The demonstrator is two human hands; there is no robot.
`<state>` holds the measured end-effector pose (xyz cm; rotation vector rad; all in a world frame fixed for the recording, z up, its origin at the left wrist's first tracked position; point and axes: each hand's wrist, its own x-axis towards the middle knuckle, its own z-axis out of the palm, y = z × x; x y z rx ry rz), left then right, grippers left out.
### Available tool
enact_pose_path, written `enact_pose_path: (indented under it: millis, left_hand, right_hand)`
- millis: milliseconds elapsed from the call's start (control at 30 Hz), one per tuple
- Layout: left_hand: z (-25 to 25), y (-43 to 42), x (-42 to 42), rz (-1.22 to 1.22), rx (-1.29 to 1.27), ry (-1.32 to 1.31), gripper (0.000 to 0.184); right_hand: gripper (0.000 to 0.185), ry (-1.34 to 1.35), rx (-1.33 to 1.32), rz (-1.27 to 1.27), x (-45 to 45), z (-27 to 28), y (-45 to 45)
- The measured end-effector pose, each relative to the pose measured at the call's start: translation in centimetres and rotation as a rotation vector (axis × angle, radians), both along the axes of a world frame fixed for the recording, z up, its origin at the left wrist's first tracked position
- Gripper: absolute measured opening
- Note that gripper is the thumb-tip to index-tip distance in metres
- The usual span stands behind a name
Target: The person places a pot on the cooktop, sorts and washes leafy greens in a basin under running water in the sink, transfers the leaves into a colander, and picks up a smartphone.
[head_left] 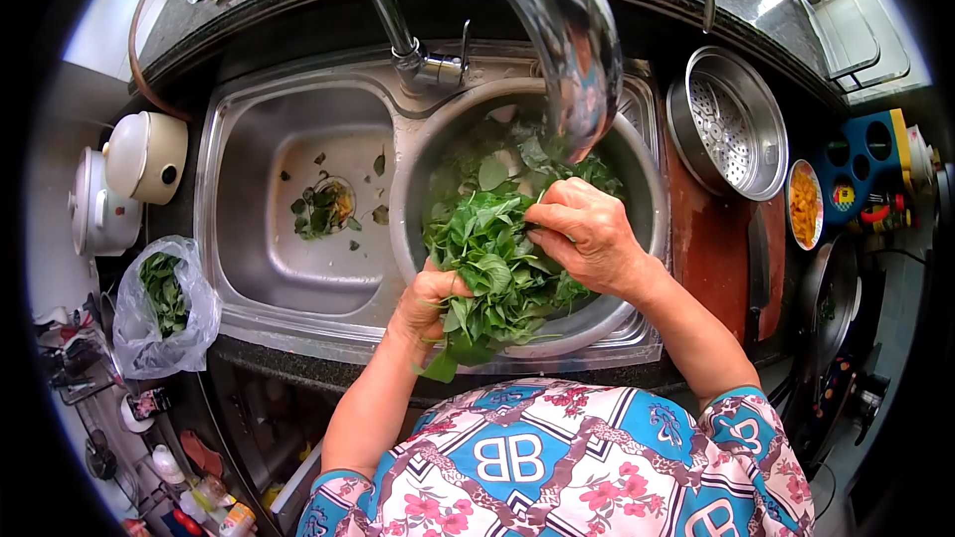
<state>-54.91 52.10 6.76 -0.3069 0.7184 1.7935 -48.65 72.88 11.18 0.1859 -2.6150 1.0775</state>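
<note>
A big bunch of leafy greens [492, 259] is gripped from below by my left hand [435, 300], with leaves spilling over the fingers. My right hand [589, 236] is closed in a pinch at the bunch's upper right side, on leaves or a stem; its fingertips partly hide what they hold. Both hands are over a round metal basin [652, 164] set in the right part of the sink. Water and more loose greens lie in the basin behind the bunch. A shiny faucet spout [567, 30] arches over it.
The left sink bowl [244, 179] has leaf scraps around its drain. Left of it sits a plastic bag [134, 328] of greens, below white pots [149, 154]. On the right are a steamer pan [741, 124], a brown cutting board [701, 268], a knife [759, 268] and a bowl of yellow pieces [804, 204].
</note>
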Motion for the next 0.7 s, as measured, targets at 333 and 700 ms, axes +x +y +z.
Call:
enact_pose_path:
  millis: [333,700]
  left_hand:
    - [0.4,-0.2,-0.1,0.012,-0.06,-0.008,0.065]
    - [-1.9,-1.9,-0.4,0.08,0.015,-0.081,0.06]
  right_hand:
    - [0.007,-0.173,-0.406,-0.098,0.6,-0.8,1.1]
    - [0.014,-0.489,-1.451,-0.15,2.5,-1.2,2.7]
